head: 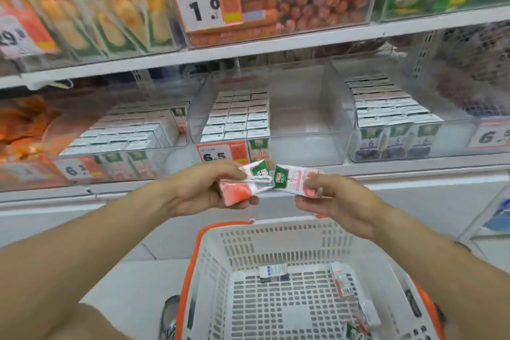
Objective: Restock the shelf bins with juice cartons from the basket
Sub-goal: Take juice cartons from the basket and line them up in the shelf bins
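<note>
Holding one juice carton point(239, 184) in the left hand point(204, 188) and another point(295, 180) in the right hand point(334, 199), mid-frame above the basket point(276, 232). Next judged: lifting both into the half-empty middle bin point(298, 119); cartons are remaining in the basket, lower right.

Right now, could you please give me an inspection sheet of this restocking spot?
Surface: white shelf carrying clear bins.
Job's things: middle bin about half filled with cartons at its left; basket below holds a few loose cartons.
Clutter: nothing seen.
Grips: left hand holds a pink carton; right hand holds another carton; the two cartons meet above the basket.
Cables: nothing seen.
Surroundings: upper shelf bins of sausages, price tags, pale floor.
</note>
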Tool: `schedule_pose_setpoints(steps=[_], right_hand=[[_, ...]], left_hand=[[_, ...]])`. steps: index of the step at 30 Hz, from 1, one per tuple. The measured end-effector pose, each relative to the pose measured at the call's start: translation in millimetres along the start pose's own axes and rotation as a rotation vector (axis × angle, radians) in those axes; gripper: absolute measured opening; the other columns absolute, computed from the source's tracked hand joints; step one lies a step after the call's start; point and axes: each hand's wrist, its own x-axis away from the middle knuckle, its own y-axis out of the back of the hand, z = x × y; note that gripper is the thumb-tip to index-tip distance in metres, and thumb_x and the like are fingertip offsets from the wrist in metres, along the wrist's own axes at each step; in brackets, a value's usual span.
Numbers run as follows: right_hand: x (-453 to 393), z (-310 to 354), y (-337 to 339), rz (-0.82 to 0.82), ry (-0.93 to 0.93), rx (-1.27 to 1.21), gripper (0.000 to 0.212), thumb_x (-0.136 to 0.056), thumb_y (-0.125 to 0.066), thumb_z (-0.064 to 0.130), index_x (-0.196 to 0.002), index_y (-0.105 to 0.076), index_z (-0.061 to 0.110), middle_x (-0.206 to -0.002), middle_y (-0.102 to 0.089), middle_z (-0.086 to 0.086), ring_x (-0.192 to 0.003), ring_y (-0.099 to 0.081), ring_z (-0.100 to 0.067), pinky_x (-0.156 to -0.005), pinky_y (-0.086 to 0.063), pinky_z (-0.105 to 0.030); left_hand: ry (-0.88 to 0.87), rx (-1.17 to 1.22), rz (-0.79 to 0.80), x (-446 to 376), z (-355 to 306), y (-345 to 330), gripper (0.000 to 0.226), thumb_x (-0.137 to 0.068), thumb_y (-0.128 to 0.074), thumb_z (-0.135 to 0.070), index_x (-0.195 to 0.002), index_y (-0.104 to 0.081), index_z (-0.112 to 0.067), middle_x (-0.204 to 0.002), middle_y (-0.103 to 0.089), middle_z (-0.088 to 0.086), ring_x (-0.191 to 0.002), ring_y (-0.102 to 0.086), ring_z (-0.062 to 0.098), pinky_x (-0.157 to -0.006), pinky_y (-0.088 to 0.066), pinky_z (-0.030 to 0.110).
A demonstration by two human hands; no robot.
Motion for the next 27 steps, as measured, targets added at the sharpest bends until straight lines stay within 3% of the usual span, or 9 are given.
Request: schedule_pose_setpoints(steps=[2, 6, 10, 12, 16, 20, 23, 27], right_hand=[[-3.7, -3.5, -1.8, -0.035, -0.01, -0.172, 0.015, -0.086, -0.062, -0.003, -0.099, -0.067, -0.009, -0.103, -0.062, -0.022, -0.086, -0.064, -0.032, -0.072, -0.063, -0.037], [-8.4, -2.3, -9.4, -0.066, 0.013, -0.279, 0.018, -0.083, -0.064, -0.003, -0.1, -0.068, -0.007, -0.105, -0.063, -0.024, -0.087, -0.066, -0.033, -0.076, -0.062, -0.038], [-8.5, 1.3, -12.9, -0.064, 0.031, -0.234, 0.018, -0.084, -0.065, 0.002, -0.101, -0.07, -0.001, -0.093, -0.071, -0.017, -0.083, -0.072, -0.03, -0.073, -0.063, -0.035], [-8.1, 1.0, -13.0, -0.075, 0.048, -0.209, 0.023, -0.084, -0.066, 0.004, -0.106, -0.068, -0.001, -0.097, -0.073, -0.016, -0.085, -0.074, -0.029, -0.072, -0.061, -0.035], [-6.2, -8.6, -17.8, -0.152, 0.2, -0.205, 0.042, -0.065, -0.078, 0.007, -0.1, -0.056, 0.002, -0.1, -0.073, -0.021, -0.09, -0.074, -0.034, -0.074, -0.062, -0.034], [-1.2, -18.5, -31.0, -0.231, 0.443, -0.078, 0.052, -0.05, -0.091, 0.013, -0.091, -0.059, 0.008, -0.102, -0.074, -0.017, -0.094, -0.073, -0.031, -0.079, -0.059, -0.036], [0.7, -21.6, -40.4, -0.225, 0.536, 0.007, 0.045, -0.062, -0.084, -0.007, -0.092, -0.054, 0.005, -0.102, -0.074, -0.011, -0.088, -0.075, -0.027, -0.069, -0.055, -0.024], [3.7, -24.7, -48.7, -0.118, 0.588, 0.053, 0.045, -0.065, -0.078, -0.02, -0.096, -0.049, -0.004, -0.107, -0.074, -0.004, -0.089, -0.074, -0.026, -0.071, -0.058, -0.026]], left_hand=[[0.018, 0.081, 0.026, -8.4, 7.1, 1.3, 0.05, -0.084, -0.059, -0.002, -0.132, -0.046, 0.003, -0.125, -0.061, 0.031, -0.103, -0.065, 0.049, -0.073, -0.062, 0.041], [0.107, 0.092, 0.093, -22.8, 14.3, 1.4, 0.053, -0.075, -0.057, -0.004, -0.127, -0.052, 0.008, -0.122, -0.06, 0.036, -0.102, -0.065, 0.046, -0.086, -0.057, 0.047], [0.126, 0.141, 0.076, -29.7, 22.4, -4.7, 0.046, -0.078, -0.049, -0.01, -0.118, -0.059, 0.01, -0.109, -0.066, 0.034, -0.086, -0.07, 0.041, -0.069, -0.06, 0.039], [0.085, 0.162, 0.041, -33.7, 24.7, -6.0, 0.044, -0.08, -0.051, -0.015, -0.117, -0.062, 0.006, -0.104, -0.066, 0.029, -0.083, -0.068, 0.038, -0.068, -0.055, 0.038], [0.008, 0.183, -0.028, -38.4, 22.0, -9.6, 0.046, -0.077, -0.06, -0.024, -0.117, -0.063, -0.002, -0.097, -0.065, 0.021, -0.078, -0.067, 0.031, -0.083, -0.045, 0.046], [-0.038, 0.229, -0.016, -36.3, 14.4, -8.4, 0.05, -0.08, -0.06, -0.022, -0.124, -0.061, 0.001, -0.104, -0.064, 0.018, -0.089, -0.064, 0.029, -0.1, -0.049, 0.048], [-0.103, 0.228, 0.032, -33.2, 7.4, -11.2, 0.042, -0.085, -0.058, -0.022, -0.122, -0.066, -0.004, -0.121, -0.068, 0.013, -0.106, -0.066, 0.029, -0.097, -0.052, 0.042], [-0.174, 0.187, 0.024, -32.8, 5.0, -14.1, 0.041, -0.083, -0.063, -0.02, -0.121, -0.067, -0.004, -0.123, -0.067, 0.019, -0.107, -0.066, 0.029, -0.086, -0.057, 0.035]])
